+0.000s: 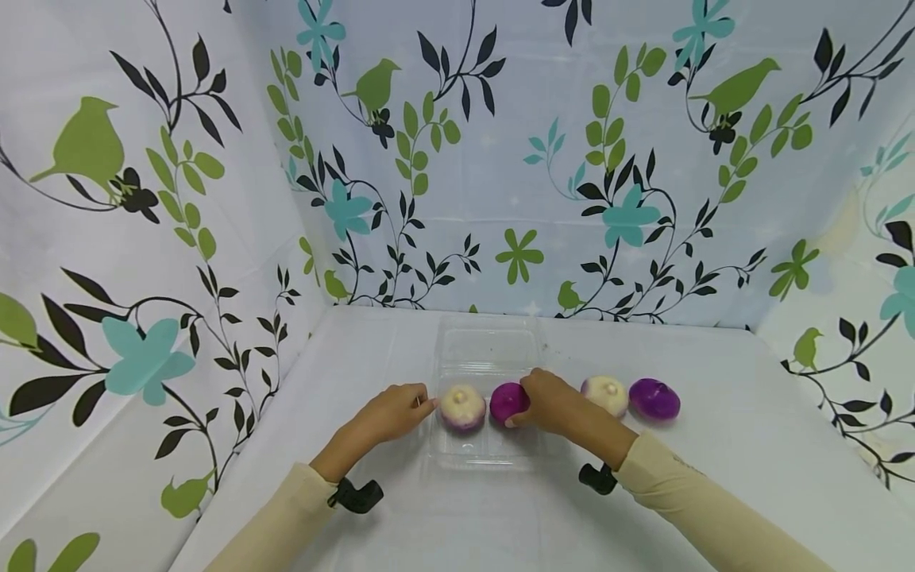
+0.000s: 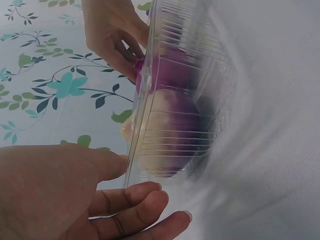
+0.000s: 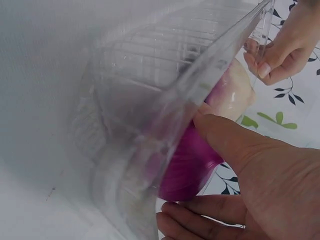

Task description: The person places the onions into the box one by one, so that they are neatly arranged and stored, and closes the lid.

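Note:
A clear plastic clamshell container [image 1: 450,459] lies open on the table, its lid [image 1: 488,343] folded back. Inside, on the left, sits a white turnip [image 1: 461,409] with a purple underside. My right hand [image 1: 554,405] grips a glossy purple onion [image 1: 507,403] in the container's right side, thumb on the near side and fingers at the far side. In the right wrist view the onion [image 3: 192,165] is between thumb and fingers, partly behind the clear wall. At the container's left edge my left hand [image 1: 396,411] pinches the rim [image 2: 131,160] between thumb and fingers.
To the right of the container, another white turnip [image 1: 606,395] lies partly behind my right wrist, with a second purple onion [image 1: 654,399] beside it. A white cloth covers the table [image 1: 457,524]. Patterned fabric [image 1: 515,159] hangs behind and at both sides.

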The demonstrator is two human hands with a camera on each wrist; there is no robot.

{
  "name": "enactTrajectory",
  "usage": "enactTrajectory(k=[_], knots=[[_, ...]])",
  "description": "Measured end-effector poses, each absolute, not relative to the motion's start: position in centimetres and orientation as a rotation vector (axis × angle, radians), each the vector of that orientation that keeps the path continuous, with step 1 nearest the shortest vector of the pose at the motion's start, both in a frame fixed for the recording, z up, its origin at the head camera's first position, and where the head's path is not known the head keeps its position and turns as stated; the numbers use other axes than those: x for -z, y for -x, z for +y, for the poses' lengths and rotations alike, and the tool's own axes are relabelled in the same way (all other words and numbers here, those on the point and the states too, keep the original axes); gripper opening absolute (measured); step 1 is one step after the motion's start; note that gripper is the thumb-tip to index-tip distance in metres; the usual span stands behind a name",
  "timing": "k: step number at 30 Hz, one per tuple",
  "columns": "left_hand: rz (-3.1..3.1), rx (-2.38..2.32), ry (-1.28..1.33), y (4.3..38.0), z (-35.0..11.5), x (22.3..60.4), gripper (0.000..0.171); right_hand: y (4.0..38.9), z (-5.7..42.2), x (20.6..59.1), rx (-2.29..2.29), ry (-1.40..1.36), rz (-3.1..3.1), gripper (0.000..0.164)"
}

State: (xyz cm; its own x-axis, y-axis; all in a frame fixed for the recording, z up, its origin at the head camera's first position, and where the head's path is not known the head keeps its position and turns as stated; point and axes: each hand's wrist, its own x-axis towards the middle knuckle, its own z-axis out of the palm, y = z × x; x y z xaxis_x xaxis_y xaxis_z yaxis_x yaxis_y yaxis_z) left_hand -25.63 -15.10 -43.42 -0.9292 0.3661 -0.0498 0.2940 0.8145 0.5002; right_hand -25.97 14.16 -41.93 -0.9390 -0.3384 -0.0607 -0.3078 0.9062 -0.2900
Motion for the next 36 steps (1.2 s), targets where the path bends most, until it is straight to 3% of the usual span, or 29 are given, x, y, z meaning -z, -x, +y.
enactTrajectory(k=[9,25,36], knots=[[2.855,-0.748,-0.525,25.5,-15.2,43.4,0.024,25.1,15.9,41.2,0.476,0.507,2.988,0.079],[2.857,-0.766,-0.534,25.7,-15.5,43.5,0.024,23.8,25.1,37.1,0.664,0.469,3.193,0.064],[2.851,-0.754,-0.542,25.8,-15.3,43.5,0.022,24.0,34.6,40.3,0.711,0.303,3.143,0.074]])
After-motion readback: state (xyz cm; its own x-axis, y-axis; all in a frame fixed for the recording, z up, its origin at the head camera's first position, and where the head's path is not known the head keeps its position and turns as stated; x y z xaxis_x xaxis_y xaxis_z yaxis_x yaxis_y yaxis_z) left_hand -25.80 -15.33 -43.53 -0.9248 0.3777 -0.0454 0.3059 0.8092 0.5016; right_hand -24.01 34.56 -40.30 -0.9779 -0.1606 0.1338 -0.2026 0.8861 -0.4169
